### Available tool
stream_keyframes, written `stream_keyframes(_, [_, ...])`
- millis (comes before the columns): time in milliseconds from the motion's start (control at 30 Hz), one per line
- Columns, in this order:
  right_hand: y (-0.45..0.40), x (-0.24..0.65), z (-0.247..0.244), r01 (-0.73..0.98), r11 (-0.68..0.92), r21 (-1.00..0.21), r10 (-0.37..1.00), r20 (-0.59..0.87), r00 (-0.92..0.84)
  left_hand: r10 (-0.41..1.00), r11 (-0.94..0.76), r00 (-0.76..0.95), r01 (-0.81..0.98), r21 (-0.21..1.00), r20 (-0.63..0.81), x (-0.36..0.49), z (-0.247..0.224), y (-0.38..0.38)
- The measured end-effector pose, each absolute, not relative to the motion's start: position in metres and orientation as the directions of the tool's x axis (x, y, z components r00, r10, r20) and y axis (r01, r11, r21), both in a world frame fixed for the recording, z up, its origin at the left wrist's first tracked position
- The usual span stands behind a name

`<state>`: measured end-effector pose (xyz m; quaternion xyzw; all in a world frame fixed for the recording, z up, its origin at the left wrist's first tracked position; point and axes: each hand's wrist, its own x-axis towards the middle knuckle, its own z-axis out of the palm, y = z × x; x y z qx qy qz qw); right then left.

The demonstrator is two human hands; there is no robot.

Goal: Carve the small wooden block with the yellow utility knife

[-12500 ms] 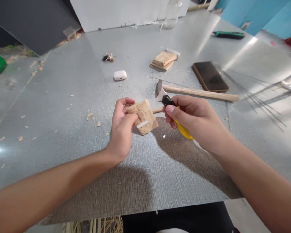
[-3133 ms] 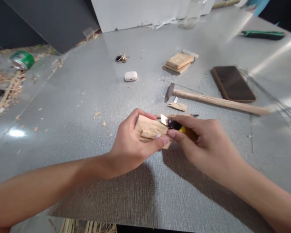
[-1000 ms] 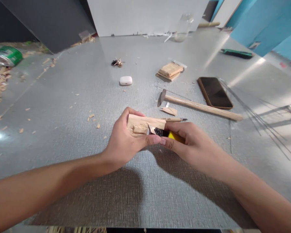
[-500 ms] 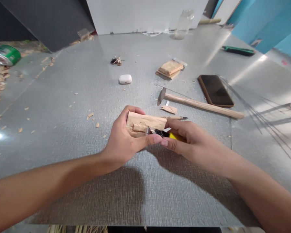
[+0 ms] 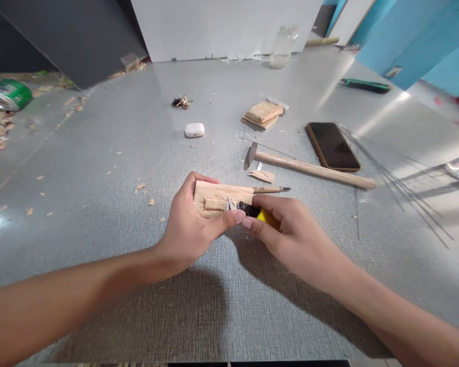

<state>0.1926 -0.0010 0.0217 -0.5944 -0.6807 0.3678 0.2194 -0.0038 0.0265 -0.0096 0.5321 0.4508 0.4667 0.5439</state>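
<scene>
My left hand (image 5: 191,224) is wrapped round a pale block of wood (image 5: 229,192) with a rough, carved recess on the face toward me. In my right hand (image 5: 286,219) is a yellow and black utility knife (image 5: 266,218), its short blade lying against the wood near the recess. Both thumbs are close together at the block's lower edge. Behind the block a thin wooden-handled tool with a dark metal tip (image 5: 271,189) lies on the table, partly hidden. A split wood chip (image 5: 262,176) rests just beyond it.
Farther off lie a hammer (image 5: 313,168), a phone (image 5: 333,146), stacked wood pieces (image 5: 263,112), a white earbud case (image 5: 195,130) and a green cutter (image 5: 367,85). Thin wires (image 5: 393,183) spread at right. A glass jar (image 5: 283,48) stands at the back; a green can (image 5: 9,95) lies among shavings at left.
The knife blade has swung from pointing partly off the block to lying on its carved face. The view has shifted slightly, so most things sit a little more to the left.
</scene>
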Motion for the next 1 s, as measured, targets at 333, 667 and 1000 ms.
stream_keyframes(333, [0.006, 0.188, 0.018, 0.796, 0.074, -0.601, 0.978, -0.113, -0.177, 0.989, 0.065, 0.135, -0.052, 0.997, -0.058, -0.002, -0.015, 0.035])
stream_keyframes(667, [0.012, 0.203, 0.017, 0.778, 0.275, -0.565, 0.943, 0.001, -0.333, 0.987, 0.062, 0.152, -0.074, 0.995, -0.050, -0.003, -0.016, 0.035])
stream_keyframes(1000, [0.014, 0.193, 0.011, 0.919, 0.169, -0.355, 0.983, -0.007, -0.184, 0.991, 0.053, 0.124, -0.068, 0.996, -0.044, 0.000, -0.014, 0.024])
